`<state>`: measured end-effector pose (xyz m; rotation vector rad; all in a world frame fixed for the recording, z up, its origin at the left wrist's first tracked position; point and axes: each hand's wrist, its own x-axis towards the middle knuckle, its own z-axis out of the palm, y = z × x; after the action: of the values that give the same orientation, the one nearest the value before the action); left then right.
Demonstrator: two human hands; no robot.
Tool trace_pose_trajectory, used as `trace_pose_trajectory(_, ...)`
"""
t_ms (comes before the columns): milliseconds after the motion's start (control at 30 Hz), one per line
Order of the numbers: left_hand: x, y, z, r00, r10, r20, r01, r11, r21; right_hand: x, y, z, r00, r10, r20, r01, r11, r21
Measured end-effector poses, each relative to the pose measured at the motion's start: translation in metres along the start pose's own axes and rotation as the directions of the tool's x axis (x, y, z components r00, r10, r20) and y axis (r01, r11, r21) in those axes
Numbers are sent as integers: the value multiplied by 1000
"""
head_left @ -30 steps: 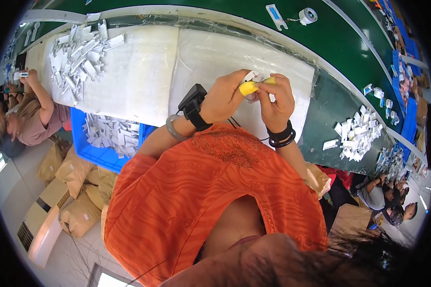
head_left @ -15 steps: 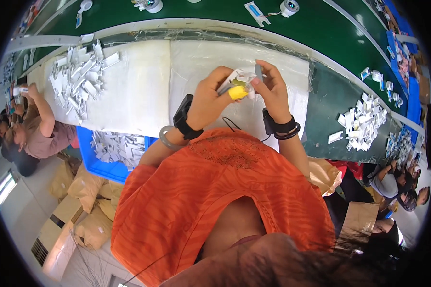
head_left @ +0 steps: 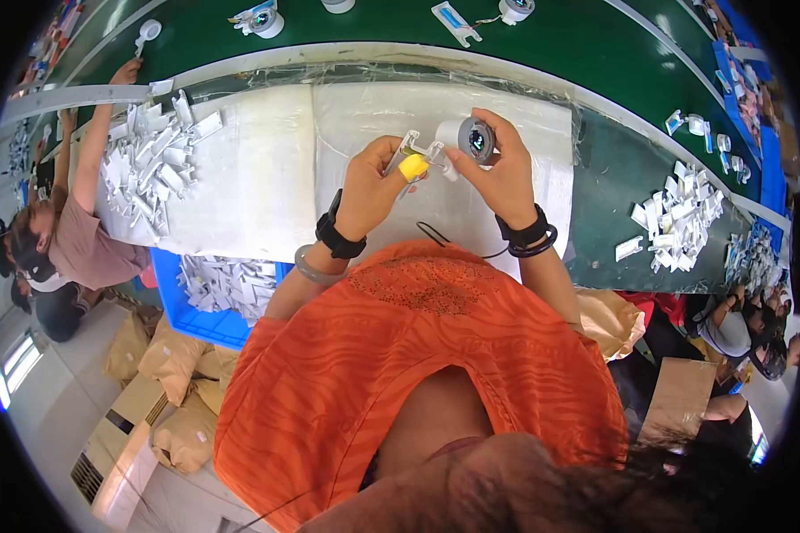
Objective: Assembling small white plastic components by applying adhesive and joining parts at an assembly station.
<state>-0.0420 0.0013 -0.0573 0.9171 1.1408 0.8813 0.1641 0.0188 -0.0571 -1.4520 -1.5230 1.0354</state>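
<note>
My left hand (head_left: pixel 373 182) grips a white plastic handle shell (head_left: pixel 406 147) with a channelled profile. A yellow covering (head_left: pixel 413 167) shows at the tip of the thumb. In my right hand (head_left: pixel 504 169), fingers and thumb close round a round white unit (head_left: pixel 476 139) with a grey rim and a dark, faintly lit face. A white neck piece below that unit sits close beside the shell, between both hands. Whether the two parts are joined is too small to tell. Both hands are raised over the white-covered bench (head_left: pixel 364 115).
White shells are heaped at left (head_left: pixel 156 155) and right (head_left: pixel 676 218). A blue bin (head_left: pixel 196 322) holds more. Beyond the bench edge, a green conveyor (head_left: pixel 347 28) carries round units with handles. A co-worker's arm (head_left: pixel 89 160) reaches toward it at far left. Brown sacks (head_left: pixel 169 360) lie below.
The round unit in my right hand has turned, so its dark face now shows. My left hand has shifted slightly left with the shell. At left, the co-worker's arm has stretched to the conveyor.
</note>
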Motion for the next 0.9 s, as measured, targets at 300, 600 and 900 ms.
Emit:
trace_pose_trajectory(300, 4, -4, -8, 997, 13, 81, -22, 993, 113, 2, 2, 1, 1000, -11, 2, 11, 999, -32)
trace_pose_trajectory(600, 7, -13, -15, 994, 13, 108, -19, 999, 50, 4, 6, 4, 1000, -16, 14, 17, 998, -63)
trace_pose_trajectory(900, 24, -11, -38, 991, -94, 90, 104, 989, -108, 32, 13, 18, 999, -26, 41, 28, 998, -63)
